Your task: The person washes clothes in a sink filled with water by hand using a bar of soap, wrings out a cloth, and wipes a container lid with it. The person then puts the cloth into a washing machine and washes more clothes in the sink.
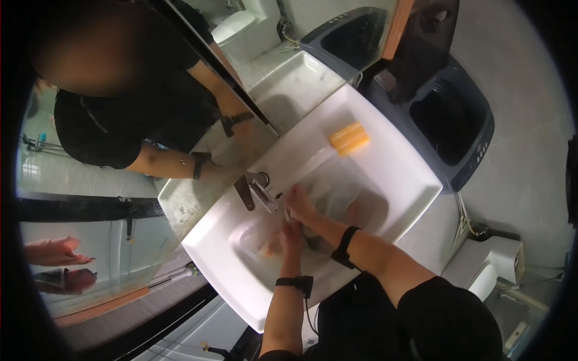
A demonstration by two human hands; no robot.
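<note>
My right hand (300, 203) is curled closed just in front of the chrome faucet (263, 195), over the white sink basin (394, 171). Close below it, my left hand (291, 234) is closed too, its fingers near the right wrist. A small pale edge shows between the hands, but what they grip is too hidden to name. Cloudy water lies in the basin, with a whitish, cloth-like thing (328, 194) on the right side of it. An orange-pink patch (271, 246) shows in the water to the left. A yellow ridged soap bar (349, 139) rests on the sink's upper rim.
A mirror (120, 174) along the sink's left side reflects a person in black. A dark grey washing machine (448, 114) stands beyond the sink, lid raised. At lower right is a white toilet (490, 265). Black bands (346, 246) circle both wrists; a cable hangs from the left one.
</note>
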